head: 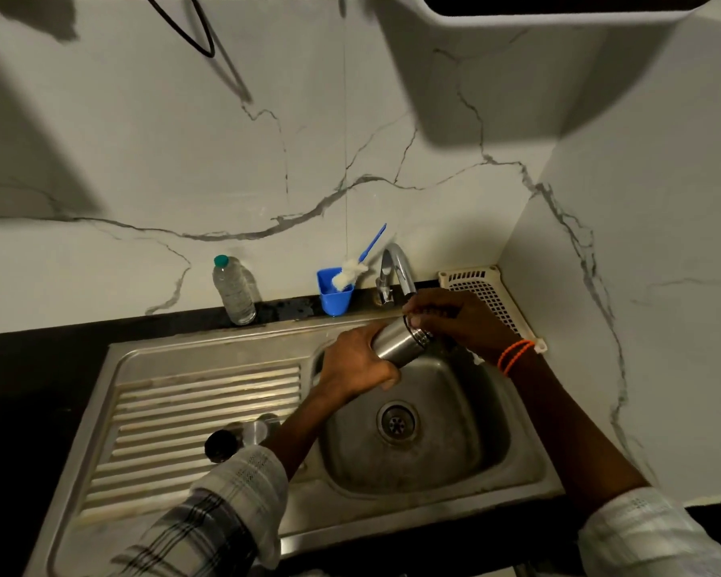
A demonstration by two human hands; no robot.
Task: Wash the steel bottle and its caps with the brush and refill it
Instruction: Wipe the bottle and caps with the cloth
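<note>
While the left hand (352, 360) wraps its fingers round the lower body of the steel bottle (396, 341) and tilts it over the sink (433, 410), the right hand (454, 322) curls its fingers over the bottle's threaded mouth, just under the tap (398, 268); whether it is rubbing the rim or merely steadying it cannot be told. The likeliest trouble, to my mind, is a slip: wet steel held at a slant by one hand could slide out and bang into the basin, or roll toward the drain (396, 421). If the tap runs hard onto a tilted mouth half covered by fingers, water may well spray onto the counter and the rolled sleeves. The two caps (242, 437) sit on the ribbed draining board (192, 426), near the left forearm, and a careless sweep of that arm might knock them off. The brush (352, 272) stands apart in a blue cup (334, 295) behind the sink, so reaching for it means freeing one hand from the bottle. A plastic water bottle (234, 291) stands on the dark counter against the veined marble wall, a white perforated basket (492, 301) fills the corner, and the light is dim with heavy shadows overhead.
</note>
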